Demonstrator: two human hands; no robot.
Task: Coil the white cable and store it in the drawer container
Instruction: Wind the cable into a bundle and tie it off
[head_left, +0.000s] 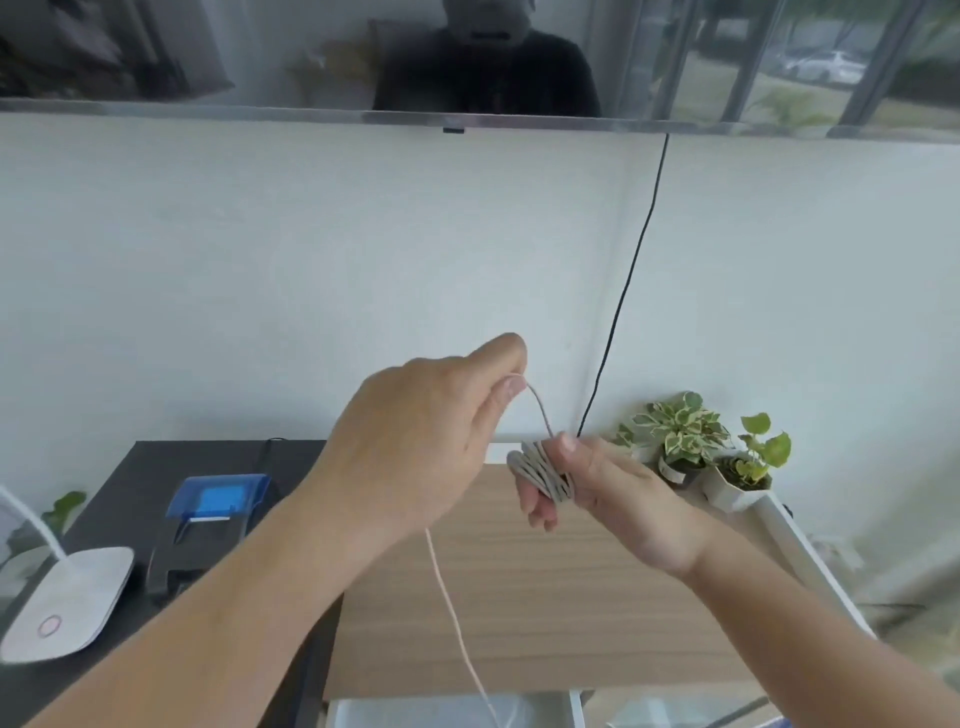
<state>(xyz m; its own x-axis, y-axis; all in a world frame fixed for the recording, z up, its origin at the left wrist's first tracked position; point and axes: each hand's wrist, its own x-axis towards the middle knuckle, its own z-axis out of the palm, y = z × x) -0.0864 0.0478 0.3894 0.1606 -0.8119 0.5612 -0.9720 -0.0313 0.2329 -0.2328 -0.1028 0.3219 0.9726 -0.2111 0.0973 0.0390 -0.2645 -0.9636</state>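
Because the white cable (543, 470) is thin, light and limp, it likely slips loose unless each turn is pinned (a judgement). The left hand (415, 441) pinches the free strand in a closed grip above the coil; the right hand (597, 488) wears the pale bundle around its fingers, thumb pressing it. Slack hangs below, over the worktop (545, 597).

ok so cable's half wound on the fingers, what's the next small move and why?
Probably one more wrap: the left hand pinches the white cable above the coil already wound round the right hand fingers, and a long loose tail hangs below toward the clear container. With that slack unwound, carrying the pinched strand round the fingers again looks right before storing.
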